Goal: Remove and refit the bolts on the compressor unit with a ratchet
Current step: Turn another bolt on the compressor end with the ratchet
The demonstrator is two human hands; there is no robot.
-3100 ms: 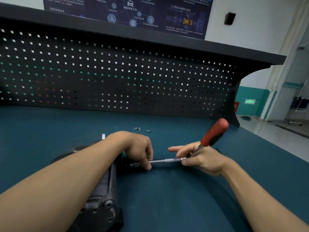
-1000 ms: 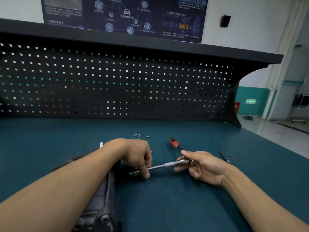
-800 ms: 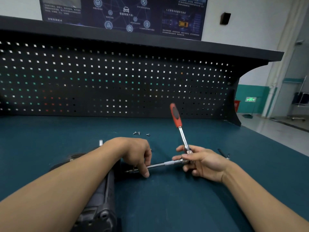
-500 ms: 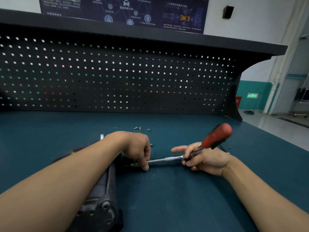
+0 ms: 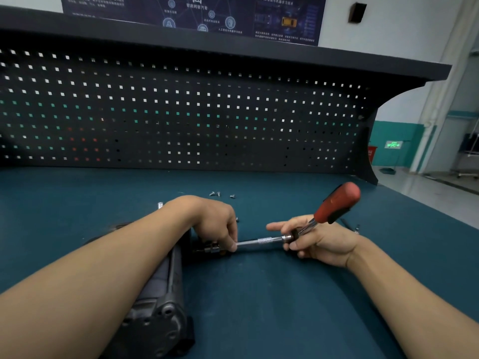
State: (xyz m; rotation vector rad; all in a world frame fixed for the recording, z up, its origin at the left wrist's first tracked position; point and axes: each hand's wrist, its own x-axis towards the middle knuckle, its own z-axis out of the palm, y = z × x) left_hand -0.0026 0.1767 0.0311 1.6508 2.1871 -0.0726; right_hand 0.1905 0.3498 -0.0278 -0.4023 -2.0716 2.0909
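1. compressor: dark, lying on the teal worktop at lower left, partly under the left forearm, its length running away from the camera.
2. left hand: at the compressor's far end, fingers curled down; its grip pinches the socket end of the bar.
3. bar: silver, nearly level, running from the compressor's right side to the ratchet head, just above the worktop.
4. bolts: a few small ones lie loose on the worktop behind the left hand.
5. right hand: grip closed round the ratchet head where the bar joins it, forefinger stretched out to the left.
6. ratchet: its red handle tilts up and to the right out of the right hand.
7. metal piece: thin, lying on the worktop just behind the right wrist; too small to tell what it is.
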